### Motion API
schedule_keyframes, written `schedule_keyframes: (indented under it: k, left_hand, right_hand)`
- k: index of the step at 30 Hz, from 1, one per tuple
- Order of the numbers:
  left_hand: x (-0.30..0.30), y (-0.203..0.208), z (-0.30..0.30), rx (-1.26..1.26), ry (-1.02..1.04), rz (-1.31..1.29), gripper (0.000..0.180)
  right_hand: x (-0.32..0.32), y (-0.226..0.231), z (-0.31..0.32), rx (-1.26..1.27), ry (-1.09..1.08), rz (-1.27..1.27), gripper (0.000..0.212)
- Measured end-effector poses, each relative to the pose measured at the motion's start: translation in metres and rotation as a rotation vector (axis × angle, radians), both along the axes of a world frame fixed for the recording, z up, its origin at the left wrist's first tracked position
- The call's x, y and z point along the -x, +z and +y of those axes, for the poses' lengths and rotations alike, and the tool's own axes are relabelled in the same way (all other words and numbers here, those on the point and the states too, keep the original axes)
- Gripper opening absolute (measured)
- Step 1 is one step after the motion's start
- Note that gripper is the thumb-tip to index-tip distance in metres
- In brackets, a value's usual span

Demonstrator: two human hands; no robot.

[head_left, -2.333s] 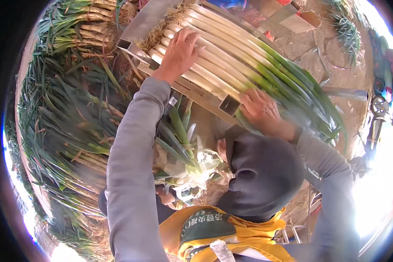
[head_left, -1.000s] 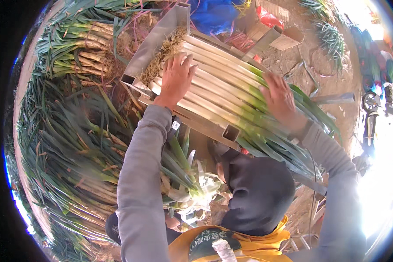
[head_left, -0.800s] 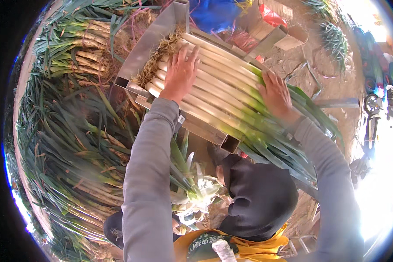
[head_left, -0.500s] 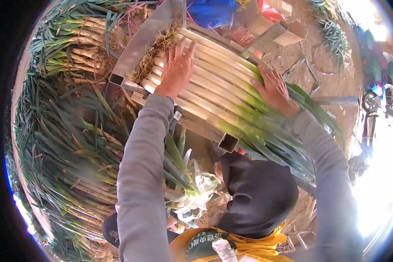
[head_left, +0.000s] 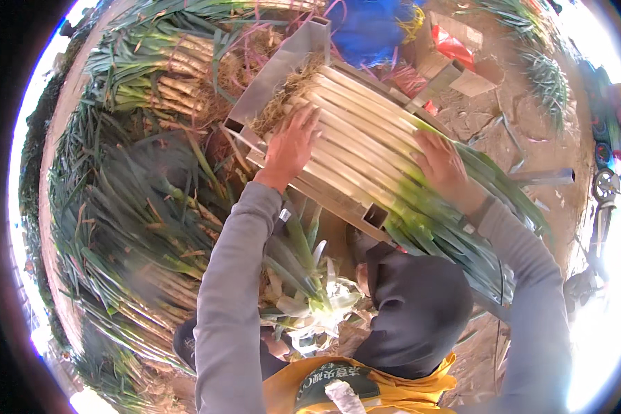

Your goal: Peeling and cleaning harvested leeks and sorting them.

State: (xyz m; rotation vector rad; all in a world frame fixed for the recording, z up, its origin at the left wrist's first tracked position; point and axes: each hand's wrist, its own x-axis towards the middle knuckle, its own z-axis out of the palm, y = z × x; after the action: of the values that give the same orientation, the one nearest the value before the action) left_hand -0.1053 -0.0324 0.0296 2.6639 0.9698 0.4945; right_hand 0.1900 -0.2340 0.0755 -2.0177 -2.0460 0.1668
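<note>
A row of leeks lies side by side in a grey metal frame. Their roots face the upper left, and the green leaves trail out to the lower right. My left hand rests on the near side of the white stalks by the roots, fingers stretched out. Farther right, my right hand lies with its fingers apart where white turns green. Neither hand is closed round a stalk. The leeks under my palms are hidden.
A big heap of leeks fills the left, with bundles behind it. Pale stripped leaves lie below the frame beside a dark cloth-covered shape. Blue plastic and a cardboard box are at the back.
Both hands have slid toward me across the row, the left one from the far stalks to the near ones. The whole view has shifted, so the frame appears lower and farther right.
</note>
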Motion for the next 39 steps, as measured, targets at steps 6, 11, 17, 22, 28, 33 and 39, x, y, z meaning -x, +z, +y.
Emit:
schedule_keyframes:
  k: [6,11,17,22,28,33,39]
  left_hand:
    - [-0.009,0.004,-0.004,-0.112,0.045,0.079,0.044]
    - [-0.014,0.015,-0.001,-0.035,0.026,0.055,0.044]
    - [0.029,0.063,-0.045,0.193,0.046,-0.138,0.045]
    - [0.164,0.152,-0.149,0.547,-0.072,-0.126,0.043]
    - [0.365,0.203,-0.281,0.852,0.588,-0.348,0.042]
    - [0.429,0.21,-0.321,0.73,0.735,-0.647,0.047]
    - [0.456,0.202,-0.32,0.762,0.892,-0.919,0.054]
  right_hand:
    - [0.048,-0.009,-0.005,-0.003,0.273,-0.008,0.041]
    - [0.038,-0.015,-0.004,-0.062,0.316,-0.082,0.041]
    - [0.049,0.035,-0.011,0.159,0.326,0.117,0.044]
    - [-0.005,-0.008,-0.041,0.041,0.226,0.069,0.036]
    - [-0.015,0.081,0.009,-0.122,0.078,0.528,0.024]
    - [0.136,0.261,0.029,-0.062,0.166,0.702,0.039]
    - [0.314,0.248,0.073,0.025,0.67,0.271,0.038]
